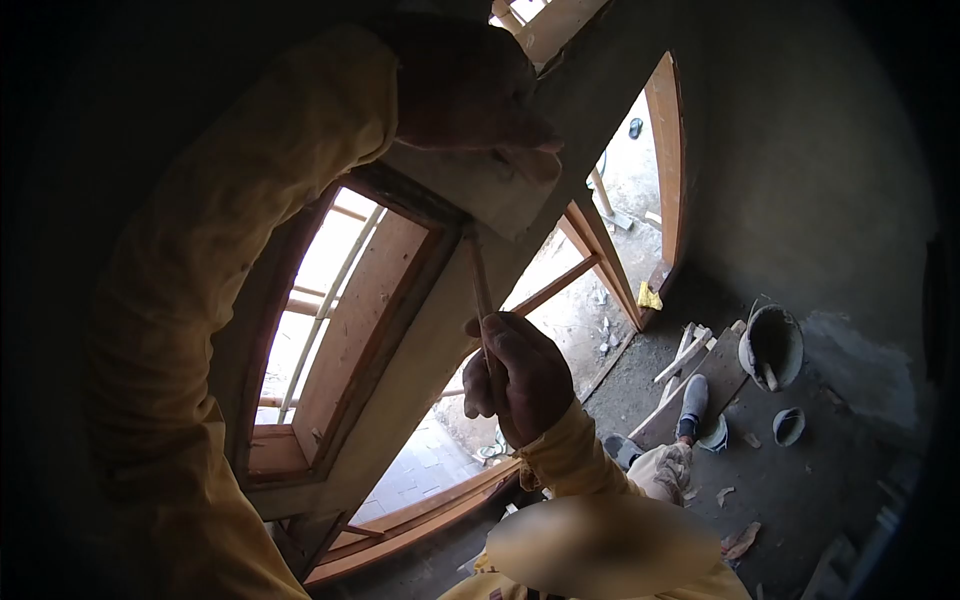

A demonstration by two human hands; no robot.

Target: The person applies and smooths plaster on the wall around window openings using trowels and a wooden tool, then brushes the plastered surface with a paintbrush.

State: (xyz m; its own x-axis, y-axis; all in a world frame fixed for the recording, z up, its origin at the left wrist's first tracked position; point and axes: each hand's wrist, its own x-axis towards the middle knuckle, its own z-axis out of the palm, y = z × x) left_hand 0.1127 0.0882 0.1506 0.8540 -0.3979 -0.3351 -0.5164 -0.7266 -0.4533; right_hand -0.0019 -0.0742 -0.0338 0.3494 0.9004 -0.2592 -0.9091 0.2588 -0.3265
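"Holding what, was the right grip (pixel 522 378)?"

"A thin stick (pixel 481 275), with the fingers curled closed around its lower part. It ran upward out of that grip, its tip close to the lower edge of a pale flat piece (pixel 515 200)."

"And the left grip (pixel 465 92)?"

"Above the right one, over the pale flat piece. Shade hid the fingers; I couldn't tell how far closed they were, or whether they held the piece or only pressed on it."

"Where was the window frame (pixel 365 325)?"

"Below the left grip and left of the right grip, a plastered strip (pixel 415 350) between."

"Anything lower?"

"Right of the right grip and well apart, a bucket (pixel 790 350) was on the floor (pixel 780 490), a smaller bowl (pixel 789 428) near it."
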